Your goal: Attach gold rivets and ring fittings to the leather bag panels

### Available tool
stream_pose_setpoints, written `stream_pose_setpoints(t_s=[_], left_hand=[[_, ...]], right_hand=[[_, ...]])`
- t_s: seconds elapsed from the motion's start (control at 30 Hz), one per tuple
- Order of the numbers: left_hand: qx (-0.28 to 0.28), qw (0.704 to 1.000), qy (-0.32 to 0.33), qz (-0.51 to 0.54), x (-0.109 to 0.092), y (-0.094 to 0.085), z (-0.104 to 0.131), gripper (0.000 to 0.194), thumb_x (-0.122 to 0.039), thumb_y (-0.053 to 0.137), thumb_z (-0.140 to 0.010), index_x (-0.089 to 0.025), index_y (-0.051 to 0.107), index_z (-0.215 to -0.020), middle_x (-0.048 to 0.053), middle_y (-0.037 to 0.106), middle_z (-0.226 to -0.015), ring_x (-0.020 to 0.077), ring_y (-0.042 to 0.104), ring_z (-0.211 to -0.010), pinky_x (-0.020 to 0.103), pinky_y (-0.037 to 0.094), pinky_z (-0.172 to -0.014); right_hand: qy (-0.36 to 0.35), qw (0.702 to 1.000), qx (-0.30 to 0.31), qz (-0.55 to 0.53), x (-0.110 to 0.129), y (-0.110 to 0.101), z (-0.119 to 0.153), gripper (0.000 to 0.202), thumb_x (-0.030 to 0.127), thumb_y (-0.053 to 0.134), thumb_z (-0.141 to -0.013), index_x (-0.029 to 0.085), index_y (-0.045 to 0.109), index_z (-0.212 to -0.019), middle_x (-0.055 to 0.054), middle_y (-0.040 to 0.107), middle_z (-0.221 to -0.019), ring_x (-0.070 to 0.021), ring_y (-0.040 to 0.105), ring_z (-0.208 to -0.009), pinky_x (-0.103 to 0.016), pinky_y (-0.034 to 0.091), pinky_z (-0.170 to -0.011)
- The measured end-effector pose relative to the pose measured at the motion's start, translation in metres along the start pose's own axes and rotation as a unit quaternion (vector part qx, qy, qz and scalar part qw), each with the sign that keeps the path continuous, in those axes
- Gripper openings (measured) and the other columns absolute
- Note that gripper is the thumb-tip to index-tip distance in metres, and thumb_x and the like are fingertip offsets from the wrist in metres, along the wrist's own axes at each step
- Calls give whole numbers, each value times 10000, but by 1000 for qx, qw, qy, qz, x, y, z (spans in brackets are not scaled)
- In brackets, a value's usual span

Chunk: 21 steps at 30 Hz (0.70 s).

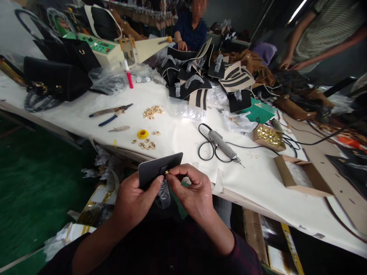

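My left hand [134,198] grips a flat black leather panel [153,170] by its lower left side, thumb across the front. With thumb and index finger, my right hand [195,187] pinches a small gold metal fitting [166,173] against the panel's face. Clear plastic wrap [163,195] hangs below the panel, between my hands. Just beyond them on the table lie loose gold fittings [147,145] and a yellow tape roll [142,134]. A bigger pile of gold fittings [153,112] sits farther back.
Pliers [111,114] and a small awl-like tool [119,128] lie left on the white table [177,141]. A corded electric screwdriver [222,145] and cardboard boxes [301,175] are at right. Black panels [189,84] are heaped behind. Two people [190,30] are across the table.
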<state>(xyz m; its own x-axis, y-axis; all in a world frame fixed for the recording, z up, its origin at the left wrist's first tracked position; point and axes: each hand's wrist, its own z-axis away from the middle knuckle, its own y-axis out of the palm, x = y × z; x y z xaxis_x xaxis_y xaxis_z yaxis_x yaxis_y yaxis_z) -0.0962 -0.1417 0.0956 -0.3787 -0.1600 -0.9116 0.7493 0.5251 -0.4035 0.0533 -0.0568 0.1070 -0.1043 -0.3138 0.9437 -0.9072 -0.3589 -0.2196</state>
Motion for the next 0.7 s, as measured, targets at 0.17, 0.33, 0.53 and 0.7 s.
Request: stream_pose_setpoints(t_s=[0.17,0.33,0.53,0.7], left_hand=[[-10,992,109,-57,-4,0,-1,197,-321,708,-918,-198,818,-1025,22,828,-925,210,764,-813,290,617,-785],[-24,971,219,-95,-5,-1,-4,108,-224,710,-916,-202,791,-983,11,807,-888,173,753,-774,255,600,-749],[-11,970,223,-98,-6,-1,-3,103,-212,706,-923,-198,787,-985,2,807,-880,166,755,-765,246,592,-736],[0,982,173,-78,-8,1,2,81,-233,716,-915,-194,787,-915,-16,804,-822,161,741,-696,241,588,-683]], right_hand=[[-23,1000,-11,7,3,-1,3,62,207,733,-896,225,769,-848,-12,777,-811,-163,706,-723,-287,556,-701],[-35,999,-17,3,5,-3,2,61,168,740,-888,212,773,-864,-3,791,-831,-144,726,-736,-252,562,-706],[-102,995,-8,23,1,-5,6,99,127,721,-924,219,758,-917,-6,788,-870,-137,737,-778,-245,576,-726],[-169,984,-3,59,-3,-9,7,126,97,703,-934,219,730,-953,-28,785,-917,-155,744,-837,-269,586,-762]])
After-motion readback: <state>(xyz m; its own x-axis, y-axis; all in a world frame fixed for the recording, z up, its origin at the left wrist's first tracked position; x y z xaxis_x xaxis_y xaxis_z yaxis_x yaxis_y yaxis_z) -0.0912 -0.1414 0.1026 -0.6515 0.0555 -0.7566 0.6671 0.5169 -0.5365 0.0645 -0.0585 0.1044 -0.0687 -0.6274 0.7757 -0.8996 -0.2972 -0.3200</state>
